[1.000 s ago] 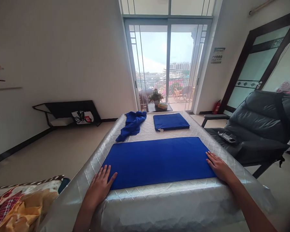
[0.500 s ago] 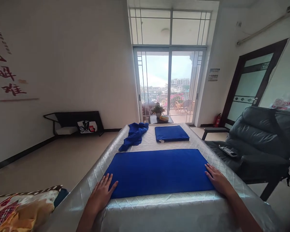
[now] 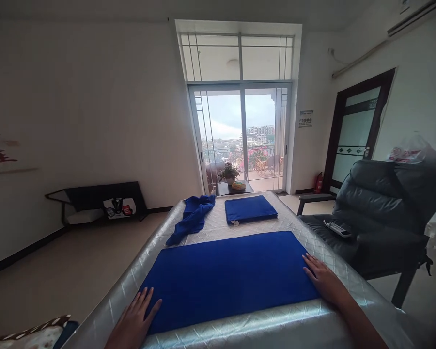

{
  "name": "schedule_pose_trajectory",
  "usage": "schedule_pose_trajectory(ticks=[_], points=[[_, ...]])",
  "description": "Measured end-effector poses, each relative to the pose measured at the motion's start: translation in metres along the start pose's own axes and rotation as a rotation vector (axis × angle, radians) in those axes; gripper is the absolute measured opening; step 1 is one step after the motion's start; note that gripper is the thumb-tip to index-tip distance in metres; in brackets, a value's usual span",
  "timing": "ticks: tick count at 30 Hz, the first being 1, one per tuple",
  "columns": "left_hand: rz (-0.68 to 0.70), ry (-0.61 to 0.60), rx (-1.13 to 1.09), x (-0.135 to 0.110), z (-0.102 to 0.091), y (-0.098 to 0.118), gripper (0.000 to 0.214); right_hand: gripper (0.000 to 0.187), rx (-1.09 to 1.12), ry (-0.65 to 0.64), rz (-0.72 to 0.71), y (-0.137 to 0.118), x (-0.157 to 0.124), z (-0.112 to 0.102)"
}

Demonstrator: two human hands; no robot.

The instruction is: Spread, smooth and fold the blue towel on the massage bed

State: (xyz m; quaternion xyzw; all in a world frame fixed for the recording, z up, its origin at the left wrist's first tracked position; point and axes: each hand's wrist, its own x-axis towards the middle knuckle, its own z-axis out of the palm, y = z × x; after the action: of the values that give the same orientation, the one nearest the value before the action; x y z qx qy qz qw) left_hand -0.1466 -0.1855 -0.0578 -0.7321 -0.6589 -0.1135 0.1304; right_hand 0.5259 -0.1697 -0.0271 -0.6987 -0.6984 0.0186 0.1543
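Note:
A large blue towel lies flat and spread across the near end of a silver quilted bed. My left hand rests open, fingers flat, at the towel's near left corner. My right hand lies open on the towel's right edge. Further back sit a folded blue towel and a crumpled blue towel at the bed's left edge.
A dark reclining chair with a remote on its seat stands close to the bed's right side. A small table with a potted plant stands before the glass balcony doors. A low black rack lines the left wall. A patterned cushion is at bottom left.
The view has tilted upward, so the bed and both hands sit lower in the picture. Both hands stay flat at the big towel's left and right ends.

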Motion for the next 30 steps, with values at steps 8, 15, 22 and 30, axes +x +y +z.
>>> schedule_pose_trajectory(ticks=[8,15,22,30], points=[[-0.044,-0.177,-0.032,-0.001,-0.008,0.003,0.068,0.063,-0.02,0.024,-0.031,0.002,-0.002,0.002],[-0.189,-0.099,-0.05,-0.003,-0.036,0.025,0.084,0.055,-0.164,0.156,-0.072,0.001,-0.004,-0.003],[0.034,0.157,-0.052,0.011,-0.063,0.083,0.068,0.053,-0.121,0.175,-0.194,-0.08,-0.012,-0.002],[0.47,-0.168,-0.261,0.089,-0.051,0.228,0.064,0.061,0.07,-0.202,-0.436,-0.255,0.016,0.022]])
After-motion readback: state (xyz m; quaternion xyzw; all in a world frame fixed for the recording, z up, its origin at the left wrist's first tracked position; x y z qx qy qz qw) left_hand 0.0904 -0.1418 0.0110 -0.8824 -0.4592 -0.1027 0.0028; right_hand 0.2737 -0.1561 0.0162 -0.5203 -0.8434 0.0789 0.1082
